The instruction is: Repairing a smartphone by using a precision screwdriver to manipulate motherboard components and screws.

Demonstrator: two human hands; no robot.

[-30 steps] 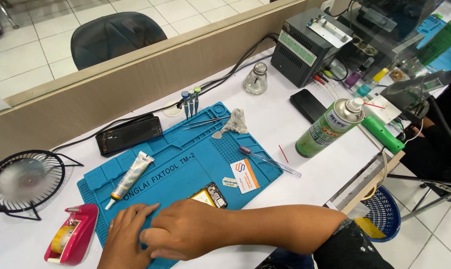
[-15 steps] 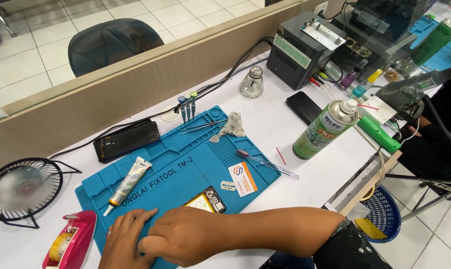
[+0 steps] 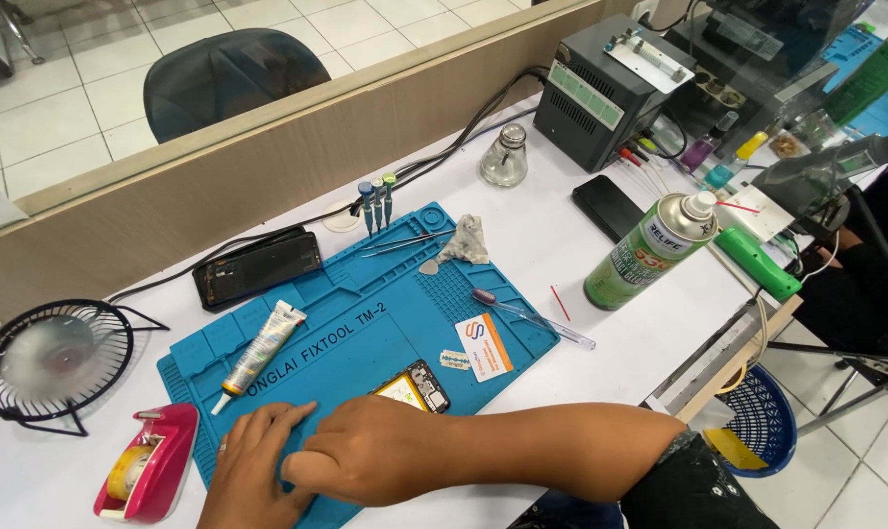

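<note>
head view: phone part [image 3: 417, 388] just beyond right hand [image 3: 370, 462], grip on anything untellable

Blue mat [image 3: 366, 323]; green spray can [image 3: 650, 253]; pink tape dispenser [image 3: 150, 475]; black fan [image 3: 47, 358].

Your hands press flat on the blue repair mat [image 3: 366, 323]; small opened phone part [image 3: 417, 387] lies just beside them.

Around the blue repair mat [image 3: 366, 323] on the white tabletop [image 3: 562, 245] stand a black desk fan [image 3: 47, 358] and pink tape dispenser [image 3: 148, 472] at its left, a green spray can [image 3: 650, 253] at its right, and a glass bottle [image 3: 504, 157] and grey power supply [image 3: 606, 88] behind it.
</note>
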